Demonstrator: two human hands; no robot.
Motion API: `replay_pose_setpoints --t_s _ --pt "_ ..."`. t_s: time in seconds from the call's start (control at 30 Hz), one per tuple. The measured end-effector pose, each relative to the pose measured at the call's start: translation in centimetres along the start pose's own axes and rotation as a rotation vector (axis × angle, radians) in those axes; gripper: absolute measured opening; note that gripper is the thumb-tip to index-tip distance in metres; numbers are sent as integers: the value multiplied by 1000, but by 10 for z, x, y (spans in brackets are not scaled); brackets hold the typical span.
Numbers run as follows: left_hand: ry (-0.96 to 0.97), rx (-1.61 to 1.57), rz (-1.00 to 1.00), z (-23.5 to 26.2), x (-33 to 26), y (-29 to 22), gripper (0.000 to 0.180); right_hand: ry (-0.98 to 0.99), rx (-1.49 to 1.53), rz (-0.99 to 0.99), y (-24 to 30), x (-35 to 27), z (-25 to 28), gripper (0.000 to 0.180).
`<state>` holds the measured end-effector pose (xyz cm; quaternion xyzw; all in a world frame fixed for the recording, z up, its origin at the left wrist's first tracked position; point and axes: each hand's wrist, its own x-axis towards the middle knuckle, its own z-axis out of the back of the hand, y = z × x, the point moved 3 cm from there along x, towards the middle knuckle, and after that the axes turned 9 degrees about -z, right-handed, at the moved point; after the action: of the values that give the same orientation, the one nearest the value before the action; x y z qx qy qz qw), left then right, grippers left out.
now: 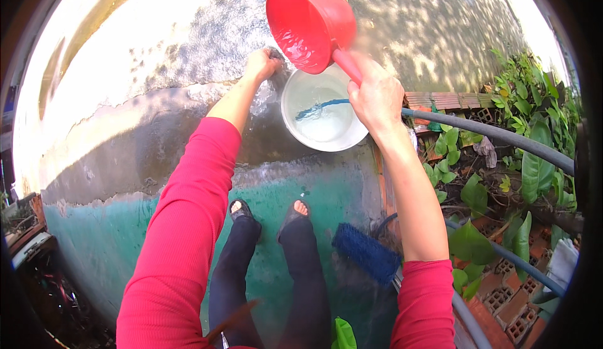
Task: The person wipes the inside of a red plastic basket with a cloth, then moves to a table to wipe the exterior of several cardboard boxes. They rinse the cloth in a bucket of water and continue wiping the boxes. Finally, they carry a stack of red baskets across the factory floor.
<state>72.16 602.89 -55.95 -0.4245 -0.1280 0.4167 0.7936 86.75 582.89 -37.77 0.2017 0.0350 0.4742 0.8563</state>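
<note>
Gripping the red dipper (309, 27) by its handle, right hand (377, 94) lifts it at 12 o'clock over the white bucket (321, 107); left hand (262, 64) closed against the wall (157, 79).

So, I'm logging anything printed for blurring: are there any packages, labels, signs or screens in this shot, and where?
None can be made out.
The right hand holds a plain red dipper.
The white bucket below it shows no label.
The left hand is pressed to the bare wall.
</note>
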Motion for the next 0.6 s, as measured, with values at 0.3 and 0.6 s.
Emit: replay_pose_setpoints --t_s 0.3,0.6 --pt "-8 262 -69 16 5 -19 32 -143 -218 150 14 -3 -32 34" --pt "28 291 -96 67 -46 -45 29 342 -369 -294 -51 -58 -71 29"
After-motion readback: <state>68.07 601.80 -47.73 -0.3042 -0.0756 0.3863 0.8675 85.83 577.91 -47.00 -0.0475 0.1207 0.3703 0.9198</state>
